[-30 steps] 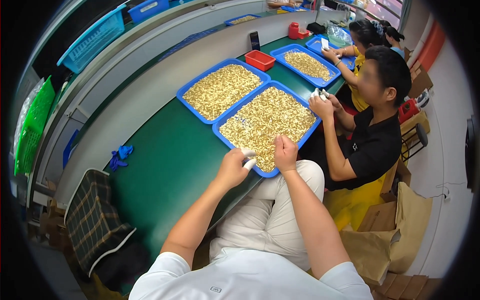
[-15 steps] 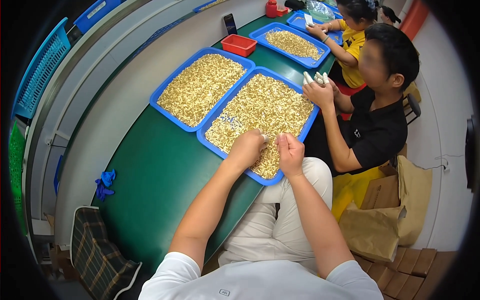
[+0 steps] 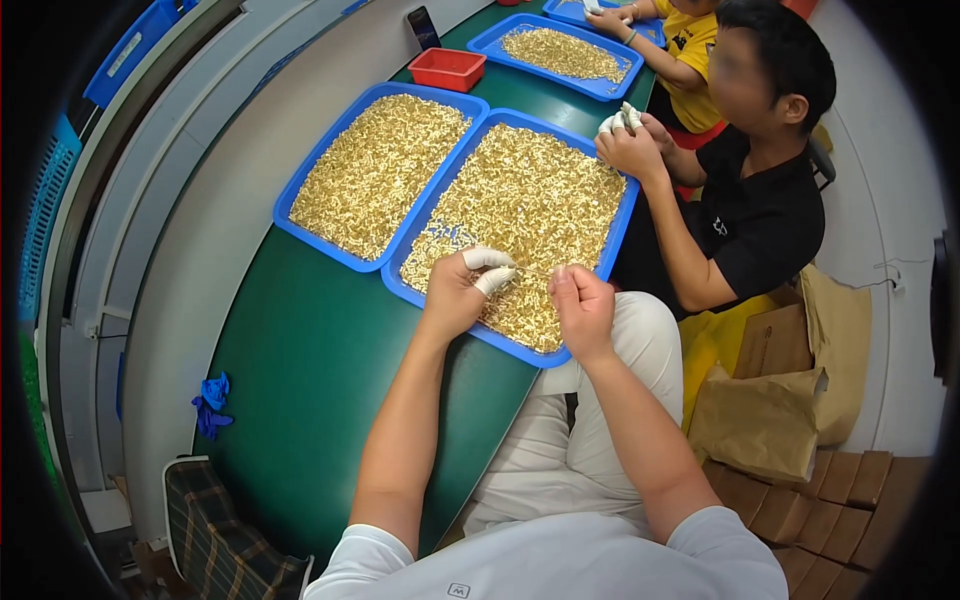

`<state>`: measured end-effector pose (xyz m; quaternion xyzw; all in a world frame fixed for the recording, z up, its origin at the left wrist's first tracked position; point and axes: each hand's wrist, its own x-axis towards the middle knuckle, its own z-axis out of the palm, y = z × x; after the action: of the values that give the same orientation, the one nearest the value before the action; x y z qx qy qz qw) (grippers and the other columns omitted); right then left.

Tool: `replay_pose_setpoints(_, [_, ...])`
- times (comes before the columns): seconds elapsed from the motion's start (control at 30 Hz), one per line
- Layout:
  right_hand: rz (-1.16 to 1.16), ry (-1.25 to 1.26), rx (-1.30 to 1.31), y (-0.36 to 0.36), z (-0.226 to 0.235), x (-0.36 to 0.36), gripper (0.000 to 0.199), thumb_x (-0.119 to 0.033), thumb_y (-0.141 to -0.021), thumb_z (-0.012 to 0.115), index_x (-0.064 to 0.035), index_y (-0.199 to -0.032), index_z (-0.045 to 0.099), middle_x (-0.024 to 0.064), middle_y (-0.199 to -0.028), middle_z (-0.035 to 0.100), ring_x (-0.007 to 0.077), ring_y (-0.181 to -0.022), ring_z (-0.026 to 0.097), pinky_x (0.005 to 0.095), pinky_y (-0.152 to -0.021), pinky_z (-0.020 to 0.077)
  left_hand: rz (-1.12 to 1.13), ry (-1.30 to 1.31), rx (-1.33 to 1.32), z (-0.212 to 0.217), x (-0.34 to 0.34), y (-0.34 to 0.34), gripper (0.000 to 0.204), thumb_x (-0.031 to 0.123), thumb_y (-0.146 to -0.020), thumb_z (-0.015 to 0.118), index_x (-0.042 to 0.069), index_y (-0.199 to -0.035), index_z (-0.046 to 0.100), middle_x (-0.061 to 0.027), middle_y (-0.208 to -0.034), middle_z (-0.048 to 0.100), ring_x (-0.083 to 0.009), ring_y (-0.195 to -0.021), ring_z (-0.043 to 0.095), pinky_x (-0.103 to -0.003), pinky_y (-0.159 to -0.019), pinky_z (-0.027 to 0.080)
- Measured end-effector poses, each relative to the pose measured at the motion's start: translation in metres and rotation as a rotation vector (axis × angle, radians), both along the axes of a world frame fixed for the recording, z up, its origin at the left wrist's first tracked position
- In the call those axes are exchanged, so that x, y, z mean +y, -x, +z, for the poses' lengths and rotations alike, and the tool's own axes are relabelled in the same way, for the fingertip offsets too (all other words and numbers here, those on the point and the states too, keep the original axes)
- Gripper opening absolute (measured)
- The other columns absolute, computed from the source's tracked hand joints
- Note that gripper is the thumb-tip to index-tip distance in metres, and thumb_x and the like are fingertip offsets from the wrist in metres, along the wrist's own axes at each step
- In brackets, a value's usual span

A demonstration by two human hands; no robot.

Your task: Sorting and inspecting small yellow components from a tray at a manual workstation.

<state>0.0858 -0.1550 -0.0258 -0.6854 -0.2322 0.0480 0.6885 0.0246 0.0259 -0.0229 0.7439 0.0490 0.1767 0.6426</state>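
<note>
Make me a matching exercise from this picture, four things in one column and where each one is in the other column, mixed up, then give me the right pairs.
Things
1. small red bin
2. blue glove
3. left hand
4. brown paper bag

Places
A. over the near end of the blue tray of small gold parts
B. at the far end of the trays
C. on the grey ledge left of the green table
D. on the floor at the right

Pairs: 1-B, 2-C, 3-A, 4-D
</note>
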Motion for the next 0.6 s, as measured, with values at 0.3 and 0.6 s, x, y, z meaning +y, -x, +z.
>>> replay_pose_setpoints(0.3, [0.029,0.095,-0.156,0.005,0.016,0.002,0.031,-0.016,-0.098,0.057,0.0005,-0.072,0.06,-0.0006,-0.055,0.048,0.005,-0.051,0.04,0.0263,-0.048,0.032,-0.146,-0.054,-0.076,0.003,0.006,0.007,0.011,-0.005,-0.085,0.067,-0.002,-0.095,0.07,-0.0075,-0.095,0.07,-0.0153,-0.091,0.066,-0.027,-0.081,0.052])
replay_pose_setpoints(0.6, [0.022,0.094,-0.13,0.005,0.014,0.0,0.025,-0.012,-0.096,0.06,0.0014,-0.074,0.061,0.004,-0.058,0.054,0.0078,-0.053,0.046,0.0275,-0.049,0.0363,-0.112,0.248,-0.077,-0.001,0.003,0.012,0.013,-0.006,-0.087,0.066,-0.002,-0.1,0.069,-0.011,-0.097,0.072,-0.0166,-0.09,0.068,-0.029,-0.082,0.055])
